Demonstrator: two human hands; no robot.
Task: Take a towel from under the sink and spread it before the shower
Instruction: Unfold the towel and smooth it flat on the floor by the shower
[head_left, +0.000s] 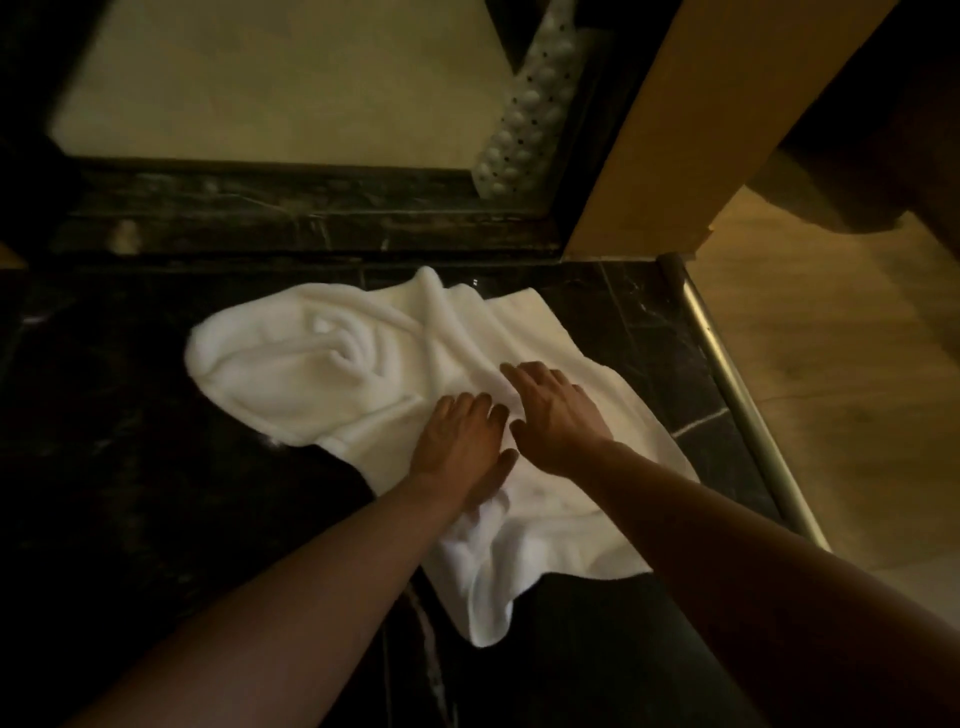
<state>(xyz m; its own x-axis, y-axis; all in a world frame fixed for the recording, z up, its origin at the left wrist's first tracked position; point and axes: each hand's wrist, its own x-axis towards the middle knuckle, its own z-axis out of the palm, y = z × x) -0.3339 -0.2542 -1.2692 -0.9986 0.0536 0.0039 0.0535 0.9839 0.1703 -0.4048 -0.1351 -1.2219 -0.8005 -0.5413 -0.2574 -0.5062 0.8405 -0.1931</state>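
A white towel lies on the dark marble floor, just near of the black shower sill. It is only partly flat: the far left part is bunched into folds and swirls, the right part lies smoother, and a near corner hangs toward the person's dark-clad leg.

Both hands rest palm down on the towel's middle, side by side and almost touching. The left hand has its grip apart, fingers flat on the cloth and clamped on nothing. The right hand is the same, fingers spread and reaching a little farther.

Beyond the sill is the pale shower floor, with a white studded mat standing at its right edge. A metal strip borders the marble on the right, with wood floor beyond it.
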